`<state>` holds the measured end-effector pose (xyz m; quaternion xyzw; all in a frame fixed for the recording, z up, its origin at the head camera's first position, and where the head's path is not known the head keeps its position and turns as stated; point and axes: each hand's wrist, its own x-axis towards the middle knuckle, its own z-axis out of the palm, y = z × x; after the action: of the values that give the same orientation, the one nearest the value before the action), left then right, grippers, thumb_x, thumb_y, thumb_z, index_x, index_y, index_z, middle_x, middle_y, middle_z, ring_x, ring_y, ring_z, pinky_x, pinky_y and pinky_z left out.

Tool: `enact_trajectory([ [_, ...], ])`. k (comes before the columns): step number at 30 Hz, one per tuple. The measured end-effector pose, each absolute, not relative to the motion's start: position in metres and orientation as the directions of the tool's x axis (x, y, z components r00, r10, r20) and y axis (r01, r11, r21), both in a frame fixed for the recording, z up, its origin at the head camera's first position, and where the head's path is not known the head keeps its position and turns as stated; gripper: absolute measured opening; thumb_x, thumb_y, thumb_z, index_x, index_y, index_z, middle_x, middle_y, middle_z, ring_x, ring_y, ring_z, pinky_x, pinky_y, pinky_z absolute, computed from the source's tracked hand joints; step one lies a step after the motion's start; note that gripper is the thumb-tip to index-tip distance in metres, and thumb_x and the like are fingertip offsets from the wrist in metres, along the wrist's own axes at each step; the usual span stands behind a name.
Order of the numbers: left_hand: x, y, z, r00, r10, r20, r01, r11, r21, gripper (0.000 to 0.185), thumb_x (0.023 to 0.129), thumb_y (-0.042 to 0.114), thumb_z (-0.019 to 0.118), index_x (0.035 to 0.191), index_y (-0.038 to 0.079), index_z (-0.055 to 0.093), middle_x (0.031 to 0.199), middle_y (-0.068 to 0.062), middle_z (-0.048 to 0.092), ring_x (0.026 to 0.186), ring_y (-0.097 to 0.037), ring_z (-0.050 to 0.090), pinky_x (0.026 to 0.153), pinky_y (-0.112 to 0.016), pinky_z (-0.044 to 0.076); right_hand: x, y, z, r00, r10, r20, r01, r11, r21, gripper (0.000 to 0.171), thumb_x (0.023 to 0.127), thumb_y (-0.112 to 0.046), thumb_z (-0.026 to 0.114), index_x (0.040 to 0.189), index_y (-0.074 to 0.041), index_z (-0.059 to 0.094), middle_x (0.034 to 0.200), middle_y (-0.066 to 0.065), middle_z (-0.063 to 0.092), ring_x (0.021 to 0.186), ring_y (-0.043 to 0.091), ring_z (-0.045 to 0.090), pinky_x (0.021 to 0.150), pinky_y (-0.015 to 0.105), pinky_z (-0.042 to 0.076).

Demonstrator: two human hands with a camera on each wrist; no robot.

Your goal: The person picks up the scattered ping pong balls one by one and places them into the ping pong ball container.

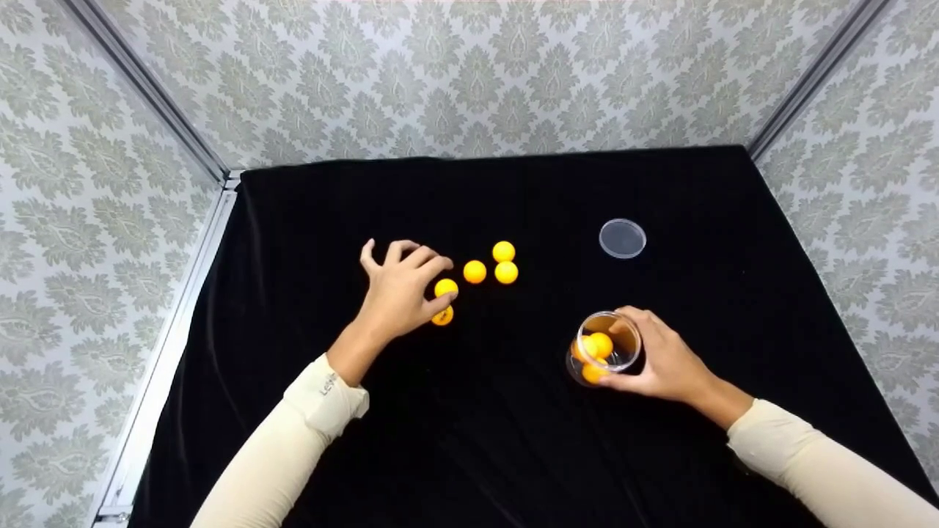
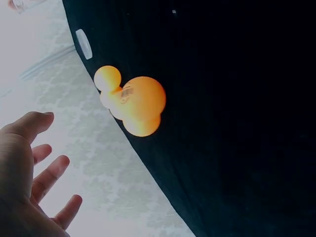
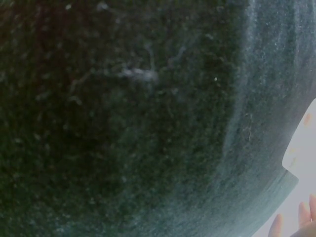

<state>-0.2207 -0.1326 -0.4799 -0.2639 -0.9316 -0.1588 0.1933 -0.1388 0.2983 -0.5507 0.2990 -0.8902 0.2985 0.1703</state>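
My left hand (image 1: pixel 401 297) hovers with spread fingers over the left end of a group of yellow-orange balls, which look like table tennis balls. The thumb overlaps the nearest ball (image 1: pixel 442 317) in the head view, and another ball (image 1: pixel 447 287) lies just beyond it. In the left wrist view a ball with a printed mark (image 2: pixel 145 96) shows apart from the fingers. On the right, my right hand (image 1: pixel 667 363) grips a clear plastic jar (image 1: pixel 637 339) by its side. The jar is tilted, its mouth uncovered, with a few balls (image 1: pixel 601 344) inside.
To the right of my left hand lie a single ball (image 1: pixel 475 272) and a pair of balls, one ball (image 1: pixel 506 273) in front of the other. A clear round lid (image 1: pixel 623 238) lies flat beyond the jar. Black cloth (image 1: pixel 477 425) covers the table, with patterned walls (image 1: pixel 477 81) around it.
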Motion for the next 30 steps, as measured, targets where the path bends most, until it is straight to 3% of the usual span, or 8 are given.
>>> enact_trajectory([
  [20, -0.211, -0.142, -0.518, -0.840, 0.398, 0.368, 0.501, 0.831, 0.243, 0.036, 0.082, 0.042, 0.081, 0.113, 0.025, 0.072, 0.114, 0.008, 0.070, 0.122, -0.029, 0.054, 0.108, -0.081, 0.011, -0.139, 0.299, -0.551, -0.768, -0.422, 0.482, -0.625, 0.658, -0.420, 0.103, 0.056, -0.050, 0.097, 0.139, -0.007, 0.053, 0.122, 0.007, 0.065, 0.105, 0.018, 0.063, 0.097, 0.022, 0.047],
  [30, -0.208, -0.144, -0.538, -0.862, 0.389, 0.326, 0.472, 0.850, 0.233, 0.035, 0.082, 0.044, 0.080, 0.111, 0.026, 0.072, 0.114, 0.006, 0.070, 0.121, -0.029, 0.054, 0.106, -0.082, 0.016, -0.139, 0.299, -0.553, -0.762, -0.426, 0.488, -0.633, 0.651, -0.419, 0.104, 0.057, -0.051, 0.097, 0.139, -0.005, 0.053, 0.127, 0.008, 0.065, 0.113, 0.024, 0.063, 0.108, 0.021, 0.039],
])
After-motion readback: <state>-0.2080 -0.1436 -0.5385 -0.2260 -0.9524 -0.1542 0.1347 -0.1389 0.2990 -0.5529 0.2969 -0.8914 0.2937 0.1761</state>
